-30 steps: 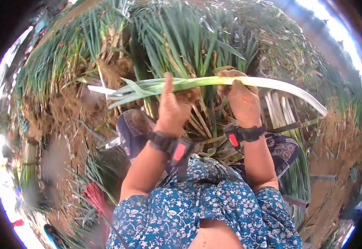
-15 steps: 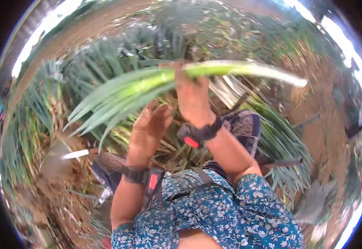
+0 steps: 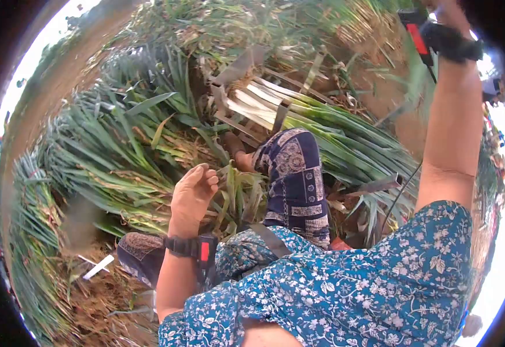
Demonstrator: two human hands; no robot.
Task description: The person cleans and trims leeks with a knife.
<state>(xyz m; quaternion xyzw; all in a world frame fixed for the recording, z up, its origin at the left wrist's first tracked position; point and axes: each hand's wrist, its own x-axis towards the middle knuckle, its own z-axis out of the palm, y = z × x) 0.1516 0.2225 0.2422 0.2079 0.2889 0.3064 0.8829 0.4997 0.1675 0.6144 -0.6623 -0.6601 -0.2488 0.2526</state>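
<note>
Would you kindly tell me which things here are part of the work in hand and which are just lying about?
In the work:
left hand, empty, over loose leeks
right arm, raised, hand out of view
cleaned leeks in the rack

Lying about:
white strip on the soil
leaf scraps

A person is wearing a short-sleeved blue top (image 3: 345,289) printed all over with small white and pale-blue flowers and leaves, the sleeves ending above the elbows. Dark navy trousers (image 3: 296,179) are carrying paler patterned panels, squares and paisley-like shapes, over both legs. A black strap is circling the left wrist, bearing a dark, boxy wrist device (image 3: 197,248) with a red stripe on its face. A matching black band with a red-marked unit (image 3: 432,34) is sitting on the right wrist near the top of the frame. A grey strap (image 3: 270,240) is running across the lap, and a thin dark cable (image 3: 400,194) is trailing beside the right arm
</note>
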